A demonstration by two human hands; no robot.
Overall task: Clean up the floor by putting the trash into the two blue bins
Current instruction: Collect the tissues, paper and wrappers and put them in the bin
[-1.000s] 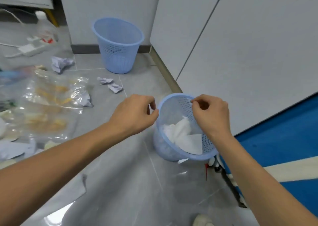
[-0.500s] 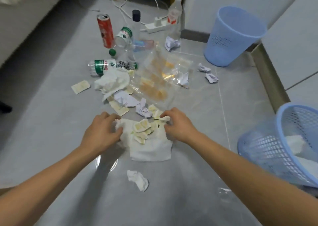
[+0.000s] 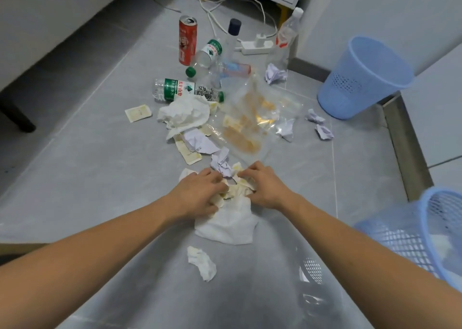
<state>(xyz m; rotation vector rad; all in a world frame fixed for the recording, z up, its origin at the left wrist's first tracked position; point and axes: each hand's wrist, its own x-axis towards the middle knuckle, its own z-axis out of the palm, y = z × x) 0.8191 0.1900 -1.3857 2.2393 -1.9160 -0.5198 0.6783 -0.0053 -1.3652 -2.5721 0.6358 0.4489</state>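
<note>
A white tissue lies on the grey floor with small yellowish scraps heaped on its far end. My left hand and my right hand grip that far end from both sides, fingers curled into the tissue and scraps. A crumpled lilac paper sits just beyond my fingers. One blue bin tilts at the lower right with white paper inside. The other blue bin stands by the wall at the upper right.
More trash lies beyond: a crumpled white tissue, a clear plastic bag, green-label bottles, a red can, paper balls, a small tissue scrap. A power strip and cables lie at the back.
A second ago both hands were at the near bin's rim. The view then swung left to the trash pile, and my hands have drawn together, bunching the tissue's far end around the scraps.
</note>
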